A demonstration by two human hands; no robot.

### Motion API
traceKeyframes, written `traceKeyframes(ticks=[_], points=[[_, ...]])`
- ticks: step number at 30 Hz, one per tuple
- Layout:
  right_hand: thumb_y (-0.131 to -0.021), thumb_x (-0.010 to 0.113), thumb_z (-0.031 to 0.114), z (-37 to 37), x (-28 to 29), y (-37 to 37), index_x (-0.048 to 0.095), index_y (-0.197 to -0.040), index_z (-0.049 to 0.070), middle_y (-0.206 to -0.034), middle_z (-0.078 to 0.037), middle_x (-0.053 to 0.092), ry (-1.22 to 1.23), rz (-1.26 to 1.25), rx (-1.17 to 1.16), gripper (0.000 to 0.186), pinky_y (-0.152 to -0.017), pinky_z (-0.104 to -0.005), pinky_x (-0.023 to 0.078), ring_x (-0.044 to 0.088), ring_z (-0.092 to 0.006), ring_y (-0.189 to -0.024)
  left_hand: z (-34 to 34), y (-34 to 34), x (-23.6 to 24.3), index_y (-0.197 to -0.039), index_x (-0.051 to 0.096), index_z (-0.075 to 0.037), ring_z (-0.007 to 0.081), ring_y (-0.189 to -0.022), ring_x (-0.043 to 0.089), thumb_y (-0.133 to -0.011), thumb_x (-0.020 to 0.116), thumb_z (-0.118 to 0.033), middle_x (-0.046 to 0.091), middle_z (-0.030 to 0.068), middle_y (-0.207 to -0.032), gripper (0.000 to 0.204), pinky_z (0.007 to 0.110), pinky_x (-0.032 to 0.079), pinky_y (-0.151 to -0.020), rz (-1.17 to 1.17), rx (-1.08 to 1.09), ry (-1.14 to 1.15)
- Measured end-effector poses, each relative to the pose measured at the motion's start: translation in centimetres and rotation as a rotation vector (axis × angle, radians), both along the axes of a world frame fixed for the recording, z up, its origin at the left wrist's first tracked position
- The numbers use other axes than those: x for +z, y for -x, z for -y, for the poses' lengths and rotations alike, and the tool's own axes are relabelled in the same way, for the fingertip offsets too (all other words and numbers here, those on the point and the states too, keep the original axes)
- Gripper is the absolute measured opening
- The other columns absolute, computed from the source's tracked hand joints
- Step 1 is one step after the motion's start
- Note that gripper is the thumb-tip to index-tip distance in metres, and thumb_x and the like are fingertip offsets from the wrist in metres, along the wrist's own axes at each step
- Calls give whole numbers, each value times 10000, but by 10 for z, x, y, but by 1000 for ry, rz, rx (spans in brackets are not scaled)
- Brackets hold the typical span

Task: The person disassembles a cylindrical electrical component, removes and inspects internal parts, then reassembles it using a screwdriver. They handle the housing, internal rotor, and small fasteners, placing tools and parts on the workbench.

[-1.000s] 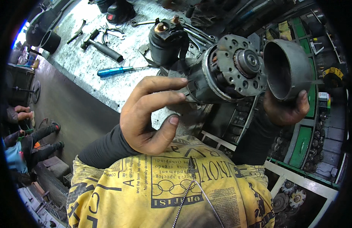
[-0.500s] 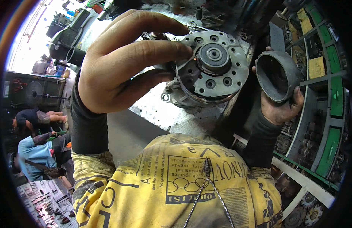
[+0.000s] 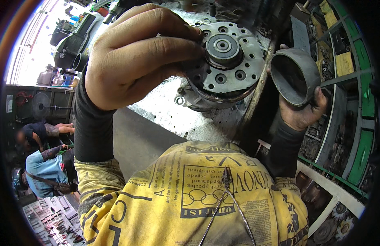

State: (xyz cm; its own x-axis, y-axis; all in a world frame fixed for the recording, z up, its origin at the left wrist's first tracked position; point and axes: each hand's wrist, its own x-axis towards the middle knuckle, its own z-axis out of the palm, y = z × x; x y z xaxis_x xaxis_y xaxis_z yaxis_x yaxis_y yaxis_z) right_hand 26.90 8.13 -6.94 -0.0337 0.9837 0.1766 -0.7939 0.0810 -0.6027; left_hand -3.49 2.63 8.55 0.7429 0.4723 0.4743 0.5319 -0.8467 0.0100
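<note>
A round metal part with a ring of bolt holes [image 3: 239,78] stands on the bench, topped by a bearing [image 3: 223,49] at its centre. Over its left side reaches my left hand [image 3: 136,61], fingers bent and closed together with the tips by the bearing. The fingers and glare hide whatever lies between them. At the right, beyond the bench edge, my right hand [image 3: 301,115] grips a dark grey metal cup [image 3: 311,78] from below and behind. The cup's wide mouth is tilted toward the left, and its inside is in shadow.
A green-edged shelf rack [image 3: 362,151] with metal parts runs along the right. Gears [image 3: 342,225] sit at the lower right. Machine housings [image 3: 71,45] stand at the upper left. Two people [image 3: 44,164] are at the far left, above a tool board [image 3: 54,219].
My left hand's fingers have drawn closer together near the bearing. The round part and the cup now sit slightly higher and further left in view. My right hand keeps its grip.
</note>
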Motion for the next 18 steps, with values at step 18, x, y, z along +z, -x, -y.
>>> traceKeyframes(ticks=[18], points=[[-723, 656, 418, -7, -42, 13, 393, -1329, -80, -1305, -302, 501, 44, 207, 145, 827, -971, -468, 515, 570, -361, -1171, 15, -14, -35, -873, 671, -110, 348, -940, 665, -668, 779, -87, 688, 132, -997, 233, 502, 531, -795, 299, 239, -108]])
